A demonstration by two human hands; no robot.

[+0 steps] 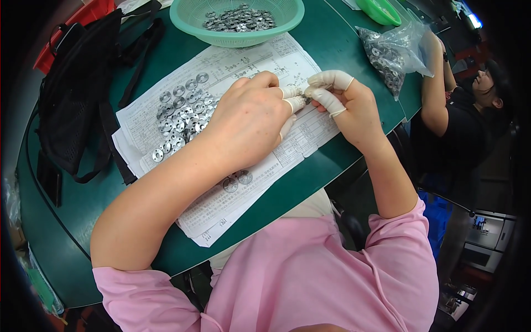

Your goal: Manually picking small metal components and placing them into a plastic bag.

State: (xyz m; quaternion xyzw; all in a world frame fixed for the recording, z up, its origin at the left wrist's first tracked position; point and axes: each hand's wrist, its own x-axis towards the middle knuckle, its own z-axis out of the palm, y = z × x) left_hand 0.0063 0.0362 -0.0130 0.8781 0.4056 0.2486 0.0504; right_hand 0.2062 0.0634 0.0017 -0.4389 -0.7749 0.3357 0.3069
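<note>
My left hand (251, 119) and my right hand (351, 102) meet over printed drawing sheets (282, 55), with whitish finger cots on several fingers. Their fingertips pinch together around something small, mostly hidden; a glint of metal shows, but I cannot make out the piece. Left of my left hand, round metal discs with holes (180, 113) lie in a cluster on the paper, partly covered by that hand. Below my left wrist, two more metal discs (244, 177) lie on the sheets.
A light green plastic basket (185, 27) of metal discs stands at the far edge of the papers. On the green table (83, 221) are a black bag with straps (83, 94) and a clear bag of metal parts (387, 61). A co-worker (459, 110) sits at the right.
</note>
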